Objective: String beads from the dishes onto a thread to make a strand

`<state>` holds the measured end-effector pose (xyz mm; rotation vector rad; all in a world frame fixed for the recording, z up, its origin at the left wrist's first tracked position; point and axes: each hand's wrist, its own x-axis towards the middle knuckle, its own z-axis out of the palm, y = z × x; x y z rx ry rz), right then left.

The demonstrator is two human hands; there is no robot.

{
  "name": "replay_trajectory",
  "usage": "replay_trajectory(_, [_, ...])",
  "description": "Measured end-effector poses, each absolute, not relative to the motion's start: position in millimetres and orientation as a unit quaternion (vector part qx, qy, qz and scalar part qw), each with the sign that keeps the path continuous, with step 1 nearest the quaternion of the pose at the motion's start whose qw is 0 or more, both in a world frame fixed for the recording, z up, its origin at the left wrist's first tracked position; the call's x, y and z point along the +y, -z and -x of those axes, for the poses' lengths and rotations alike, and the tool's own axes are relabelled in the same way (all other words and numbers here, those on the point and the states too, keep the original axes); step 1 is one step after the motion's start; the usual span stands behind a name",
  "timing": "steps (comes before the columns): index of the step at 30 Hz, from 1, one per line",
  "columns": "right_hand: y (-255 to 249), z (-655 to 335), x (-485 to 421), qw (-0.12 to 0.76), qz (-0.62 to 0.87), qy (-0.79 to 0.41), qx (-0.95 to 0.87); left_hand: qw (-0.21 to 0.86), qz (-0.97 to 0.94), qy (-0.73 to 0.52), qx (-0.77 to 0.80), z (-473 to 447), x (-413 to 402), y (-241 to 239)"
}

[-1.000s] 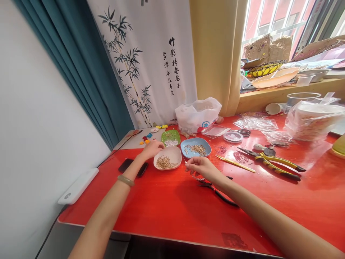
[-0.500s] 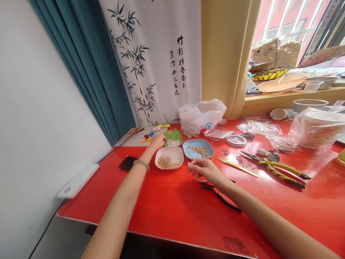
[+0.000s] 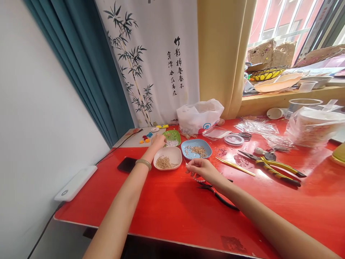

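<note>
My left hand (image 3: 158, 140), with a bangle (image 3: 143, 164) on the wrist, reaches to the left rim of the green dish (image 3: 176, 133). Its fingers are bent together over white beads (image 3: 171, 143); anything between the fingertips is hidden. My right hand (image 3: 201, 169) pinches a thin beading string near its tip, in front of the blue dish (image 3: 188, 154). A strand of beads (image 3: 198, 179) hangs below those fingers. Golden beads lie in the blue dish and in the pale pink dish (image 3: 174, 151) between my hands. Under my right wrist lie black-handled pliers (image 3: 225, 202).
To the right are tweezers (image 3: 235, 167) and yellow-black long-nose pliers (image 3: 280, 172). A white plastic bag (image 3: 198, 115) stands behind the dishes. A phone (image 3: 126, 165) lies beside my left forearm, and a white power strip (image 3: 76, 183) sits at the table's left edge.
The whole view has shifted slightly. My left hand stays at the green dish, and my right hand still holds the string in front of the blue dish.
</note>
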<state>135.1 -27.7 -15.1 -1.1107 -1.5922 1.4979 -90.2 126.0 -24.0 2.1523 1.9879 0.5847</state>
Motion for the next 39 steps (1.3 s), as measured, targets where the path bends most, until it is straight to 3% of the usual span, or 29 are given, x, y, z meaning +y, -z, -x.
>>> replay_trajectory(6, [15.6,-135.4,-28.8,0.339,0.423,-0.572,-0.616,0.114,-0.687,-0.269,0.666,92.4,119.4,12.9])
replay_trajectory(11, [13.8,-136.6,-27.8,0.349,0.414,-0.568,-0.620,0.215,-0.666,-0.360,0.617,77.7,91.9,5.8])
replay_trajectory(12, [14.0,-136.7,-27.4,0.350,0.415,-0.568,-0.619,0.254,-0.659,-0.384,0.595,72.2,81.7,6.5])
replay_trajectory(15, [14.9,-136.9,-26.5,0.351,0.418,-0.568,-0.616,0.516,-0.536,-0.481,0.464,54.8,47.0,10.9])
replay_trajectory(18, [13.9,-136.6,-26.6,0.355,0.421,-0.563,-0.616,0.596,-0.489,-0.470,0.430,41.5,18.3,15.6])
replay_trajectory(39, [4.8,-135.0,-34.0,0.359,0.405,-0.592,-0.597,0.666,-0.425,-0.475,0.388,31.5,-4.1,20.9])
